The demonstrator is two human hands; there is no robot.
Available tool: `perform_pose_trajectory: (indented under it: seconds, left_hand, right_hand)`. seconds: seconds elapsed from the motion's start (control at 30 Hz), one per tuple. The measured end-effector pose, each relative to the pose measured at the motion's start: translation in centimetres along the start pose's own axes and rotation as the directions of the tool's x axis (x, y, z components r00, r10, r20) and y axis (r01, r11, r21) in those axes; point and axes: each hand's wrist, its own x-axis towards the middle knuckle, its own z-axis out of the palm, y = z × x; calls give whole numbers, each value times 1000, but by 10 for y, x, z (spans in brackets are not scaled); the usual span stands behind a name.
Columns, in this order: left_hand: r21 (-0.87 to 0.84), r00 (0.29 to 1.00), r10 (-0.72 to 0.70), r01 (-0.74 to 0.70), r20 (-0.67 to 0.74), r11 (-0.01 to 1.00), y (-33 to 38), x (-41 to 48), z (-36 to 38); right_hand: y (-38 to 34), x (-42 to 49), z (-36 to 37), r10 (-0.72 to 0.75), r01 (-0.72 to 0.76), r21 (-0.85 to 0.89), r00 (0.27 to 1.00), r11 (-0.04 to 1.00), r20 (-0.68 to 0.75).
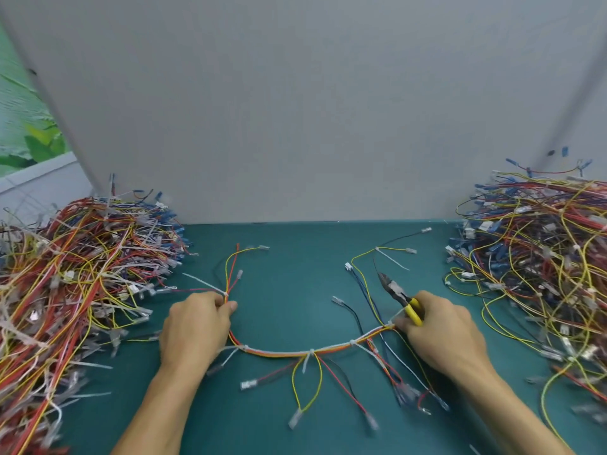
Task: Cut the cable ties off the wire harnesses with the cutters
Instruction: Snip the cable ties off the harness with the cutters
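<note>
One wire harness [295, 352] lies in a curve on the green mat between my hands, with several white cable ties [308, 356] along its red, orange and yellow bundle. My left hand [193, 326] pinches the harness near its left tie, where thin wires fan upward. My right hand [440, 333] grips the yellow-handled cutters [399, 295] and also presses on the harness's right end. The cutter jaws point up and to the left, away from the bundle, and look closed.
A big heap of harnesses [72, 284] with white tie tails fills the left side. Another heap [538, 257] covers the right. A grey wall [295, 110] stands behind the green mat [295, 277]. Loose branch wires with connectors [248, 385] spread toward me.
</note>
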Motion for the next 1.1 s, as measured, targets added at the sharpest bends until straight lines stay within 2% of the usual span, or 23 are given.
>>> perform_pose_trajectory:
  seconds: [0.17,0.27,0.33,0.4,0.47,0.53,0.67,0.77,0.9,1.0,1.1]
  left_hand:
    - [99,998,60,-62,27,993,2,-3,-3]
    - [177,994,103,-96,-29,980,9,-8,-11]
    - [111,982,164,-154,-88,982,18,-13,-19]
    - [1,954,270,-272,-130,962,30,-19,-28]
    - [-87,904,393,-411,-170,907,48,-28,-38]
    - [-182,833,523,-550,-179,815,69,-37,-44]
    - [-378,668,743,-696,-30,611,114,-51,-36]
    - [-364,588,797,-718,138,593,143,-52,-9]
    - [-295,529,812,-758,246,582,165,-49,22]
    - [-320,523,812,-747,260,583,164,-45,36]
    - [-261,518,810,-770,276,582,152,-38,44]
  right_hand:
    - [-1,1,-4,-35,35,-2,999,999,41]
    - [-1,4,-15,-97,94,56,994,994,59]
    - [0,6,-25,-84,82,81,996,993,26]
    - [3,8,-35,-22,19,125,1000,992,19]
    - [7,8,-43,33,-44,144,996,989,77]
    - [10,7,-49,53,-76,112,980,991,193]
    - [13,-1,-54,43,-54,17,918,998,395]
    - [15,-4,-56,32,-17,-42,925,999,378]
    - [15,-4,-57,-1,45,-132,949,990,315]
    - [15,-3,-60,12,38,-153,951,987,309]
    - [14,-4,-60,-8,63,-160,947,985,322]
